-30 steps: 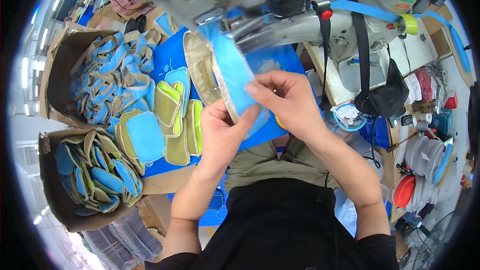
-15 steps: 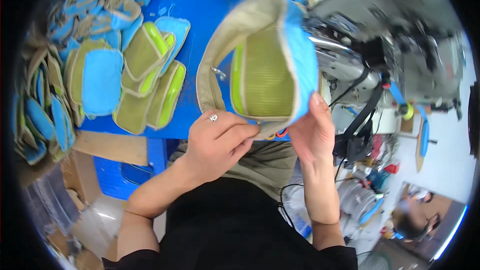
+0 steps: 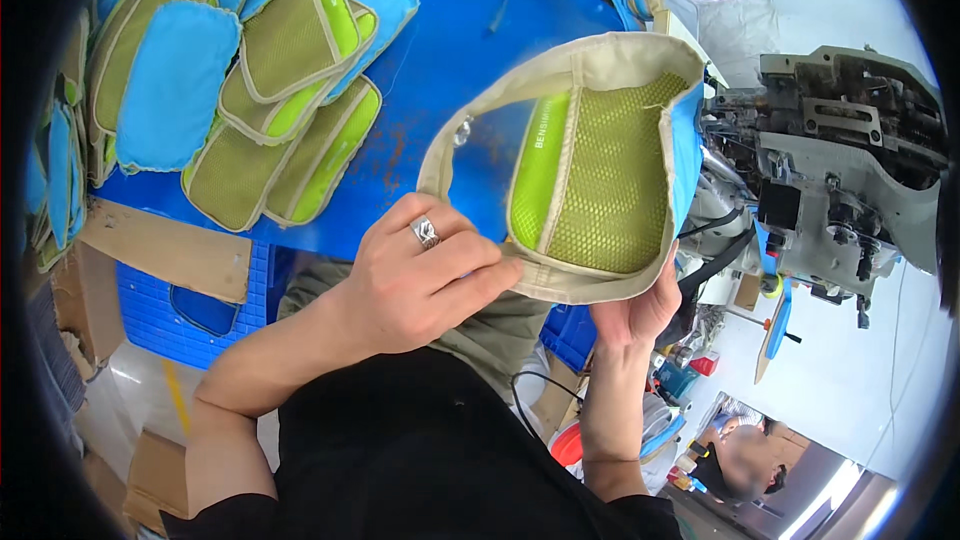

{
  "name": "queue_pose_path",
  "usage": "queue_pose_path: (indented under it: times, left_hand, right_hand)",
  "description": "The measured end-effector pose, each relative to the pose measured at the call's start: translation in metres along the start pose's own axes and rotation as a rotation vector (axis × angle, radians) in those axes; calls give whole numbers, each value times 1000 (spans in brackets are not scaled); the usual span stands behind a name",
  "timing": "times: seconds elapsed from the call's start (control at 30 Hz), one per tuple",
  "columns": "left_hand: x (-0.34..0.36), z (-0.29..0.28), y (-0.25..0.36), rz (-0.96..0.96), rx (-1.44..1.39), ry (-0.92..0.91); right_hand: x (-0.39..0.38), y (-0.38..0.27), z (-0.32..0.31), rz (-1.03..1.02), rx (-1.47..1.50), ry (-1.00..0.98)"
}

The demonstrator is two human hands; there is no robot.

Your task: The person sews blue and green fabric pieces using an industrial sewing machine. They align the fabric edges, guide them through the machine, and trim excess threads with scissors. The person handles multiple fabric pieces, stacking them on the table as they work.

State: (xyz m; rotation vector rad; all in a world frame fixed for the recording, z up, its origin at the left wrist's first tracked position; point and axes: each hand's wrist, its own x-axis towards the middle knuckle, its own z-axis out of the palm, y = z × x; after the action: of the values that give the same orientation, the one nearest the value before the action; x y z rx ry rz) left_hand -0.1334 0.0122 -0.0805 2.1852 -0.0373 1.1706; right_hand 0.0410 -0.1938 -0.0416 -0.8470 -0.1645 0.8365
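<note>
Over the table's near edge I hold a sewn fabric pouch (image 3: pixel 615 185) with olive mesh, a lime-green strip, a beige edge band and blue outer cloth. Its beige band loops out to the left, and a small shiny zipper pull seems to hang on it. My left hand (image 3: pixel 420 280), with a ring on one finger, is closed on the band's lower left part. Under the pouch's lower right corner, my right hand (image 3: pixel 640 312) supports and grips the blue side; most of its fingers are hidden behind the cloth.
Olive mesh panels with lime strips (image 3: pixel 300 40) lie piled on the blue table (image 3: pixel 465 50) at left, beside a blue-backed panel (image 3: pixel 180 80). A sewing machine (image 3: pixel 850 155) stands close on the right. Cardboard (image 3: pixel 165 245) juts from the near left edge. Another person (image 3: pixel 745 465) is far off, lower right.
The pouch has tilted so its mesh panel and lime strip show more openly. My right hand has slid lower behind it. The whole view has shifted, while my left hand keeps its hold.
</note>
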Motion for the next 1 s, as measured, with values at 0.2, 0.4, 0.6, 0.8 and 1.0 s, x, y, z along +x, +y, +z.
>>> queue_pose_path:
  times: [0.2,0.4,0.6,0.8,1.0]
  left_hand:
    - [6,-3,7,-47,0,-23]
    - [9,-5,66,-278,-336,-340]
    - [42,-2,55,-192,-308,-374]
    - [118,38,43,145,230,-59]
    - [110,39,54,237,115,-51]
  right_hand:
    - [-3,3,3,-26,6,52]
    - [-40,15,21,30,-218,64]
    - [-80,12,35,5,-185,77]
    - [-93,-7,68,-216,-504,-53]
    - [-80,-11,62,-335,-590,-204]
